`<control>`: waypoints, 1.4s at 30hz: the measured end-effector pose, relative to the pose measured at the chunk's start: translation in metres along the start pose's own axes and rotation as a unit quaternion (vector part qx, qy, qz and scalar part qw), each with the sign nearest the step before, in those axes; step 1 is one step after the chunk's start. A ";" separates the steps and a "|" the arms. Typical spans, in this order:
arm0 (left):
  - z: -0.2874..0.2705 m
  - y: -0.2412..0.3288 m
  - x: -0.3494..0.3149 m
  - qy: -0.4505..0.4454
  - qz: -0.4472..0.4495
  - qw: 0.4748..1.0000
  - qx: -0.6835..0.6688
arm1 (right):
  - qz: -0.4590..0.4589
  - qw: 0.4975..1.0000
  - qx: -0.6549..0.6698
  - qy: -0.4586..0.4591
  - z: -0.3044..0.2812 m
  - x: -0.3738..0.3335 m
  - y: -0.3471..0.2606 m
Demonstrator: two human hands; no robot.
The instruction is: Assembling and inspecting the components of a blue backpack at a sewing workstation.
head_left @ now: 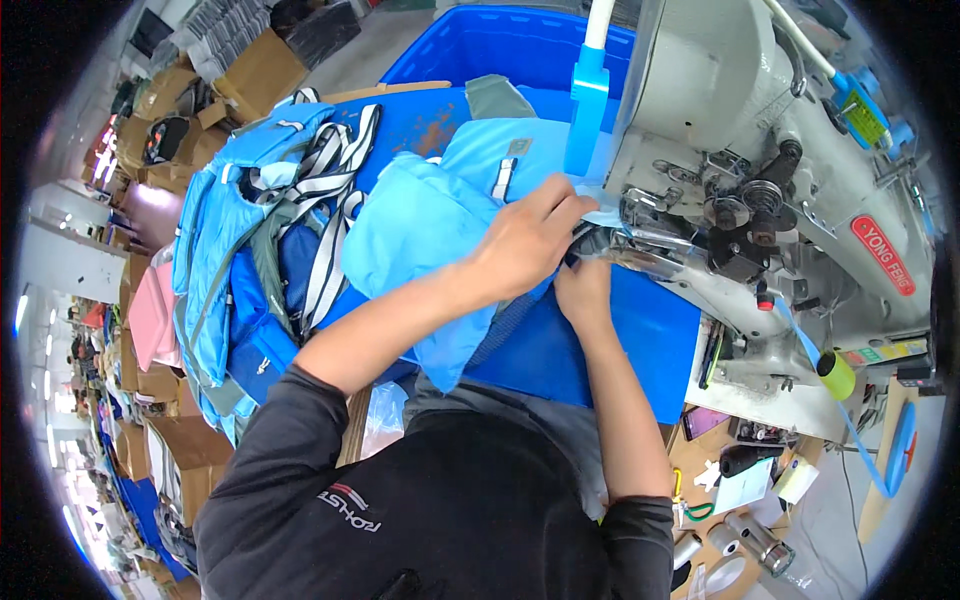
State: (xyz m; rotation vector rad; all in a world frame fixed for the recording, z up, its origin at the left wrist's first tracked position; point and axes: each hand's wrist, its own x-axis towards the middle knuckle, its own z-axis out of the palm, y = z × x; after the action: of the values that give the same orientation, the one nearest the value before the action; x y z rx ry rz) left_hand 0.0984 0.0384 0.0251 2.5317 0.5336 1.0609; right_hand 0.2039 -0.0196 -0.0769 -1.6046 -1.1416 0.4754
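A light blue fabric bag (415, 225), with a dark mesh part, lies bunched before the grey sewing machine (760, 200). My left hand (535, 238) is closed on the bag's upper edge close to the machine's sewing head, thumb and fingers pinched together. Just below it, my right hand (583, 292) grips the dark-edged side of the same bag under the machine's arm; its fingertips are partly hidden. A small black-and-white strap (505, 178) shows on the fabric beyond my left hand.
At left lies a pile of light blue bags (215, 260) with striped straps (325, 260). The blue tabletop (640, 350) runs beneath the work. Behind it stands a blue bin (430, 50). Green-handled scissors (698, 512) and thread spools (722, 540) sit at lower right.
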 end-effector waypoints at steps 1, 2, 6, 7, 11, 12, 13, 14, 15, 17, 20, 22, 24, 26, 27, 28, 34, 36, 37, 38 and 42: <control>-0.004 -0.001 0.004 -0.014 0.026 0.999 0.019 | -0.058 0.998 0.014 0.032 0.007 0.005 0.001; -0.010 -0.001 0.007 -0.015 0.026 0.999 0.021 | -0.115 0.991 0.027 0.065 0.013 0.010 0.003; -0.034 0.006 0.028 -0.100 0.110 0.987 0.059 | -0.072 0.983 0.090 0.141 0.027 0.014 0.004; -0.039 0.007 0.030 -0.132 0.125 0.980 0.078 | -0.071 0.983 0.090 0.141 0.026 0.011 0.002; -0.056 0.014 0.035 -0.194 0.142 0.949 0.203 | 0.006 0.992 -0.128 -0.015 0.006 -0.029 -0.018; -0.055 0.017 0.036 -0.208 0.147 0.945 0.206 | -0.012 0.988 -0.145 -0.053 0.003 -0.051 -0.026; -0.051 0.018 0.035 -0.224 0.152 0.940 0.206 | -0.060 0.979 -0.133 -0.142 -0.007 -0.074 -0.039; -0.052 0.023 0.033 -0.226 0.149 0.941 0.205 | -0.109 0.959 -0.118 -0.232 -0.018 -0.090 -0.057; -0.051 0.026 0.032 -0.194 0.168 0.945 0.203 | -0.105 0.960 -0.117 -0.231 -0.030 -0.090 -0.072; -0.050 0.028 0.029 -0.166 0.189 0.948 0.198 | -0.013 0.952 -0.103 -0.289 -0.054 -0.088 -0.098; -0.048 0.024 0.024 -0.164 0.145 0.955 0.200 | 0.079 0.921 -0.213 -0.317 -0.072 -0.078 -0.117; -0.045 0.023 0.022 -0.154 0.115 0.968 0.163 | 0.035 0.966 -0.215 -0.140 -0.078 -0.073 -0.114; -0.045 0.021 0.024 -0.156 0.093 0.971 0.157 | 0.019 0.987 -0.161 -0.015 -0.078 -0.058 -0.109; -0.043 0.017 0.027 -0.160 0.076 0.973 0.149 | 0.034 0.985 -0.167 0.015 -0.075 -0.048 -0.100; -0.043 0.012 0.027 -0.157 0.078 0.977 0.126 | 0.006 0.992 -0.123 0.008 -0.074 -0.042 -0.095; -0.043 0.009 0.028 -0.153 0.080 0.980 0.102 | -0.023 0.997 -0.079 0.001 -0.074 -0.040 -0.091; -0.040 0.008 0.042 -0.172 0.106 0.979 0.038 | 0.002 0.997 0.029 -0.073 -0.076 -0.042 -0.090; -0.043 0.009 0.045 -0.184 0.095 0.978 0.035 | -0.010 0.995 0.059 -0.078 -0.077 -0.042 -0.086; -0.044 0.009 0.046 -0.193 0.085 0.977 0.030 | -0.012 0.993 0.089 -0.079 -0.080 -0.044 -0.084; -0.045 0.010 0.048 -0.194 0.085 0.977 0.031 | -0.015 0.990 0.119 -0.081 -0.081 -0.045 -0.082; -0.041 0.008 0.049 -0.203 0.099 0.974 0.018 | 0.028 0.968 0.248 -0.034 -0.079 -0.040 -0.088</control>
State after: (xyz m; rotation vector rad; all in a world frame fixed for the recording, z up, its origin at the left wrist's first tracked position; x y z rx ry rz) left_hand 0.1020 0.0607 0.0851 2.7719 0.1904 0.5640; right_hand 0.2091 -0.0966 0.0213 -1.1903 -0.9339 0.7905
